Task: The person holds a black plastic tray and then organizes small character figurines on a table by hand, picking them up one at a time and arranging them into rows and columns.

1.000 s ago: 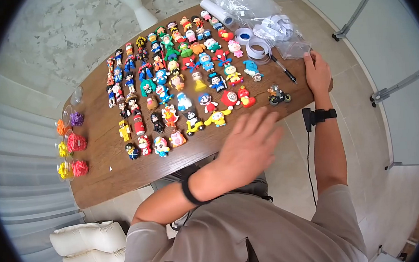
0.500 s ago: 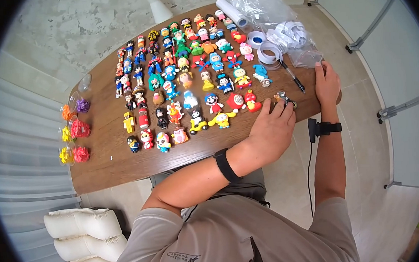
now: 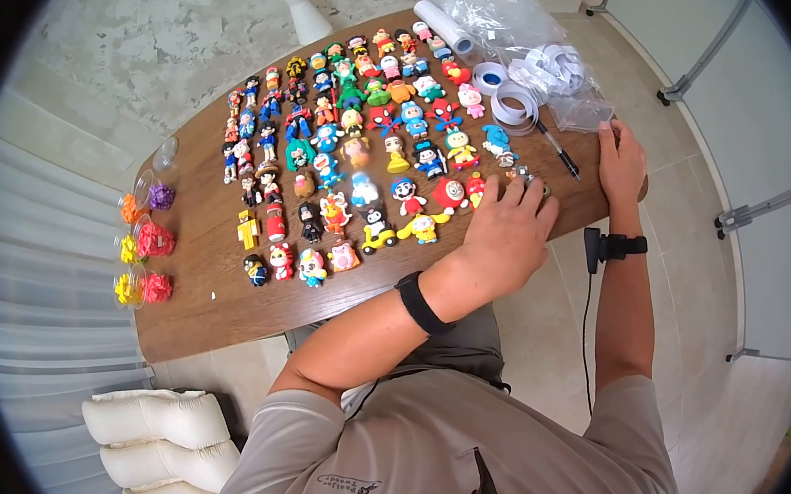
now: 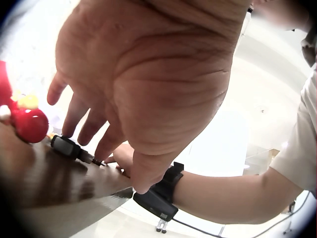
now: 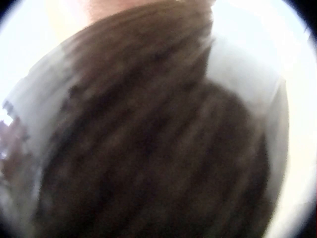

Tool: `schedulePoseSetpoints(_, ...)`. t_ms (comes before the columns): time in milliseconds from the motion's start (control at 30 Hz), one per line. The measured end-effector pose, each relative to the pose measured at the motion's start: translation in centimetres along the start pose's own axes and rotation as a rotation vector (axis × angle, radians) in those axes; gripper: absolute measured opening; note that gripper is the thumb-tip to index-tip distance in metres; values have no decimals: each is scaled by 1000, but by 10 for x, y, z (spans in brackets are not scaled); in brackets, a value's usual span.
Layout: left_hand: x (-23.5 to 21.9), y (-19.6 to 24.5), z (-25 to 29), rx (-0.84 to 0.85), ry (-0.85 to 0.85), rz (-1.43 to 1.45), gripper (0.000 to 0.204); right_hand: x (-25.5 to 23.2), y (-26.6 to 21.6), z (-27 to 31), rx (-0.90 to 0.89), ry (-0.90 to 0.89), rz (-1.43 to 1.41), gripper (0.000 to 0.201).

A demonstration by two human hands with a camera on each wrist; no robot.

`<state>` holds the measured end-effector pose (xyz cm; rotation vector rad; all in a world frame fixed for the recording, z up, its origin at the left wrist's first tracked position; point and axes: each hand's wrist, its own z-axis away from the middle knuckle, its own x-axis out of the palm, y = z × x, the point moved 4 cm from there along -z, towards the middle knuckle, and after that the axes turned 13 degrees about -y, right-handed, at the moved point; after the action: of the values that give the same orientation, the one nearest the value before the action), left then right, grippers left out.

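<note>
"News of your left hand (image 3: 505, 243)?"
"My fingers (image 4: 93, 126) reach out fairly straight and slightly apart over a small, dark-wheeled toy (image 4: 64, 147), not curled round it."
"Where is that toy?"
"On the brown wooden tabletop (image 3: 187, 259), near a glossy red figure (image 3: 475, 188), partly hidden by my hand."
"Your right hand (image 3: 622, 162)?"
"Resting at the tabletop's edge, near a slim black-and-clear pen (image 3: 559, 153)."

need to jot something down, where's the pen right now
In the head view, the pen lies on the right side of the table, beside the lower white roll and left of the right hand.
</note>
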<state>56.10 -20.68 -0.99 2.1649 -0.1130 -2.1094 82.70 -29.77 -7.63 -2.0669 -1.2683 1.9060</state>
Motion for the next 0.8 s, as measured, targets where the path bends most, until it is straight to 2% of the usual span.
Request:
schedulePoseSetpoints(33,-5,-3,0,5,56,61,53,1,0,-1,-4,0,-4,52)
schedulePoseSetpoints(133,-9,-22,-10,-68,91,-34,45,0,-2,0,7,0,16,51)
schedulePoseSetpoints(233,-17,-43,-16,-136,-10,-140,40,1,-2,0,1,-6,0,52)
schedulePoseSetpoints(467,-24,-59,-28,-226,-252,-90,40,-2,-8,2,12,-8,32,53)
schedulePoseSetpoints(800,-18,-67,-33,-263,-219,-104,42,-4,-12,4,5,-3,26,52)
